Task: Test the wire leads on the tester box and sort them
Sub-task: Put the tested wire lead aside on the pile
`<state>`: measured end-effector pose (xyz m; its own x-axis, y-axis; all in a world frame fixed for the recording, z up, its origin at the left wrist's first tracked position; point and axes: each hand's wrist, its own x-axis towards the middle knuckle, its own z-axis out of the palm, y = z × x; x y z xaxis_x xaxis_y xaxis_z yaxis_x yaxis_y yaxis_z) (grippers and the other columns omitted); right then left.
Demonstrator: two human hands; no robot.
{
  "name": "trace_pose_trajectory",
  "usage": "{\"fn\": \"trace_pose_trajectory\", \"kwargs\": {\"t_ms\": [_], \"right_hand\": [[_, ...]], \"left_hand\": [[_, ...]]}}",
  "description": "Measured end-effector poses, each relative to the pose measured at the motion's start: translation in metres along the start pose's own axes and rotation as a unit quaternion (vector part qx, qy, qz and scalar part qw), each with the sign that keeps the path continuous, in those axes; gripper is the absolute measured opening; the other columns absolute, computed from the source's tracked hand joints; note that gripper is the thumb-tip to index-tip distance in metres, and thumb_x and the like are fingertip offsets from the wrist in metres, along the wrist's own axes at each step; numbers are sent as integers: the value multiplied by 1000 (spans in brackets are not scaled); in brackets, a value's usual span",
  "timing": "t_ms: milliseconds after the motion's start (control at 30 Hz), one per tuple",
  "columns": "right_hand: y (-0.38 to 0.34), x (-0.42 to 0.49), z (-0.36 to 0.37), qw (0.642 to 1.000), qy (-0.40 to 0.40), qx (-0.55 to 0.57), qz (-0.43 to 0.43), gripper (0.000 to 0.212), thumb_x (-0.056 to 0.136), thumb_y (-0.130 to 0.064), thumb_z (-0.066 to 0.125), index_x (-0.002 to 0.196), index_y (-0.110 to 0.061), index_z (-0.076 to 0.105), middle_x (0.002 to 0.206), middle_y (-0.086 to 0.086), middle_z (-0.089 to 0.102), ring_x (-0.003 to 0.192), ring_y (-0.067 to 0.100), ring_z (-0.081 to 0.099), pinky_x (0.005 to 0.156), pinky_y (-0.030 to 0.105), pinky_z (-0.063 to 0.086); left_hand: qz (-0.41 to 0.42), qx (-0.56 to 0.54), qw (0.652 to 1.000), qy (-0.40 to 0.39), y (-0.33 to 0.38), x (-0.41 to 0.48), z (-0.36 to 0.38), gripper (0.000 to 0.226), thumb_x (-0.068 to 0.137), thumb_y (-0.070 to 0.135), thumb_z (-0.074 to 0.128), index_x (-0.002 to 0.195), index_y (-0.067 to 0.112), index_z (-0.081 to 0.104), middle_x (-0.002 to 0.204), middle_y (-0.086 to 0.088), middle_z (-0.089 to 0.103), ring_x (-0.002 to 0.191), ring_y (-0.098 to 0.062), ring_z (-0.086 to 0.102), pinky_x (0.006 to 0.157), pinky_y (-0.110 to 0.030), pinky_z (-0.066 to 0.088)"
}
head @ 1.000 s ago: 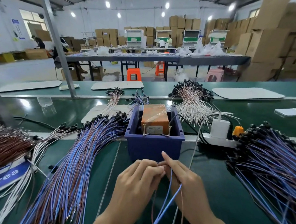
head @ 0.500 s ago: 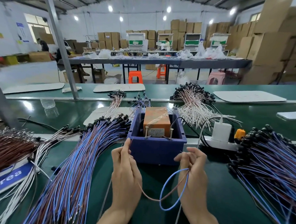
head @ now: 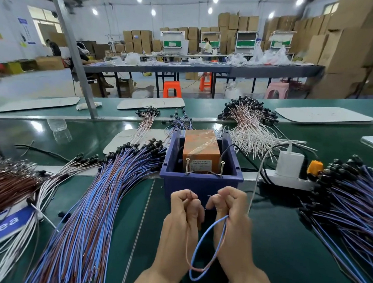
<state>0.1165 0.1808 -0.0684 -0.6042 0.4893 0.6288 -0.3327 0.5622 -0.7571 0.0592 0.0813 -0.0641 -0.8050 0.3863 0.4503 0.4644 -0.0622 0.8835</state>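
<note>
Grip: L hand (head: 182,225) and R hand (head: 231,221) each pinch one bare end of a blue/brown wire lead (head: 198,243), held just in front of the tester box (head: 200,182) on the green bench (head: 283,254); the loop hangs between the wrists. Flanking: left wire pile (head: 96,201), right wire pile (head: 350,206), power strip (head: 287,179) beside the box, R side.

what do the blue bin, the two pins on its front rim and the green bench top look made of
Blue bin: moulded plastic by the look; matt, one solid colour, thick rim.
Two pins: bare metal, likely screws; pale glint, flat heads.
Green bench top: probably PVC or rubber belting; smooth, glossy with bright reflections farther back.
</note>
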Motion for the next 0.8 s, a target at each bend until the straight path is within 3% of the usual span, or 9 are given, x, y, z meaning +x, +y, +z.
{"fn": "trace_pose_trajectory", "kwargs": {"t_ms": [100, 167, 267, 367, 433, 533, 700, 800], "right_hand": [[3, 1, -1, 999, -14, -16, 27, 36, 86, -34, 44, 111, -60, 42, 99, -27, 64, 92, 2, 66, 74, 10, 48], [5, 0, -2, 999, -20, -24, 22, 35, 89, -34, 44, 112, -61, 42, 102, -30, 64, 93, 0, 67, 75, 11, 51], [-1, 1, -4, 997, -27, -71, -6, 35, 89, -24, 43, 115, -47, 41, 109, -28, 62, 92, -4, 66, 72, 11, 50], [-4, 1, -6, 994, -37, -102, -24, 34, 87, -18, 44, 113, -40, 40, 113, -35, 59, 90, -6, 65, 68, 17, 51], [-7, 1, -6, 993, -40, -106, -23, 28, 88, -25, 43, 112, -39, 42, 110, -41, 58, 91, -7, 65, 69, 21, 51], [-14, 3, -5, 992, -38, -114, -31, 15, 98, -43, 45, 111, -37, 47, 103, -27, 63, 80, -2, 66, 64, 23, 51], [-15, 5, -6, 987, -24, -145, -67, 16, 102, -44, 49, 108, -32, 59, 95, -19, 67, 77, -2, 66, 61, 22, 53], [-12, 5, -6, 985, -21, -147, -84, 17, 100, -42, 52, 109, -30, 59, 95, -18, 66, 79, -2, 65, 60, 23, 53]], "left_hand": [[-20, 7, 999, -28, 3, 3, -2, 37, 106, 21, 46, 103, 57, 53, 78, 16, 66, 66, -1, 57, 65, -16, 48], [-13, 9, 999, -48, 6, 1, -4, 37, 107, 17, 45, 109, 52, 55, 86, 10, 68, 73, -12, 62, 67, -21, 51], [5, 18, 999, -44, 7, 0, -4, 31, 105, 19, 48, 107, 48, 58, 92, 5, 69, 80, -23, 64, 68, -29, 54], [16, 31, 999, -32, 7, -2, -4, 19, 102, 27, 49, 104, 44, 57, 89, 5, 68, 74, -20, 63, 64, -27, 53], [23, 37, 999, -25, 5, -3, -6, 9, 103, 36, 48, 103, 39, 57, 83, 5, 67, 66, -16, 60, 58, -23, 49], [30, 44, 999, -8, 5, -2, -8, 16, 100, 51, 46, 101, 38, 55, 78, 8, 67, 61, -6, 60, 55, -20, 47], [33, 59, 997, 22, 4, -2, -7, 13, 100, 49, 46, 100, 40, 55, 79, 7, 69, 67, -13, 67, 59, -27, 54], [38, 66, 997, 33, 5, -1, -7, 8, 101, 45, 48, 103, 43, 55, 81, 14, 71, 67, -7, 68, 58, -19, 51]]}}
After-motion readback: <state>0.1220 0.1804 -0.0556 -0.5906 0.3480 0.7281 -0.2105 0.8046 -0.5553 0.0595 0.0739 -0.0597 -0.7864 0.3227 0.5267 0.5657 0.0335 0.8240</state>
